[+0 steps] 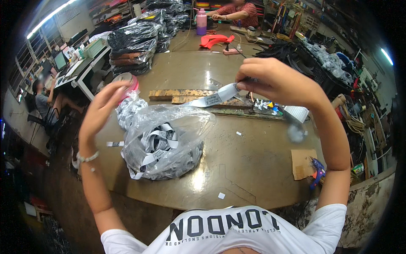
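Observation:
My right hand (275,80) is raised over the table, thumb and fingers pinched on the end of a white label ribbon (213,98) with dark print. The ribbon slants down leftward toward a clear plastic bag (190,120) that stands open on the table. Inside the bag lies a tangle of similar label ribbon (158,139). My left hand (103,110) hovers left of the bag, slightly blurred, its fingers stretched out with nothing seen in them. Close behind that hand are a pink roll (132,82) and a crumpled clear plastic bundle (129,111).
Worn wooden bars (169,94) lie across the table beyond the bag. At right are small coloured pieces (268,106), cardboard (301,165) and a blue glue gun (318,172). Wrapped stacks (133,46), a pink bottle (201,23) and a co-worker (239,15) are farther back.

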{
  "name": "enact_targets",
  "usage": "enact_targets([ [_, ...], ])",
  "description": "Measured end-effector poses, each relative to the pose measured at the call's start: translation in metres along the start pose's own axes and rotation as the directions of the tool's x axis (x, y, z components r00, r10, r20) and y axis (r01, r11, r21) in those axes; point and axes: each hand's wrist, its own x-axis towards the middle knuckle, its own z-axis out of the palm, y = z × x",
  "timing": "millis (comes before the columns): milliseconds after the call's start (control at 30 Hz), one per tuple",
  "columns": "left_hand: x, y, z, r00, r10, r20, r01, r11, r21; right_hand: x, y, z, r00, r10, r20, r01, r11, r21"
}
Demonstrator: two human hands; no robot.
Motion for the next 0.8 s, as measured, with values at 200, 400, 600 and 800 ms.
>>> enact_targets([
  [200, 0.061, 0.102, 0.107, 0.865, 0.437, 0.244, -0.367, 0.885, -0.286, 0.013, -0.016, -0.014, 0.995, 0.047, -0.088, -0.050, 0.998, -0.039],
  [400, 0.084, 0.120, 0.106, 0.925, 0.280, 0.256, -0.204, 0.936, -0.286, -0.003, -0.029, -0.016, 0.980, 0.116, -0.163, -0.100, 0.989, 0.107],
  [600, 0.070, 0.104, 0.094, 0.918, 0.355, 0.176, -0.268, 0.883, -0.385, -0.015, -0.021, -0.005, 0.877, 0.436, -0.203, -0.315, 0.840, 0.443],
  [800, 0.053, 0.096, 0.073, 0.939, 0.304, 0.163, -0.223, 0.896, -0.385, -0.018, -0.006, -0.047, 0.864, 0.423, -0.274, -0.332, 0.887, 0.322],
])
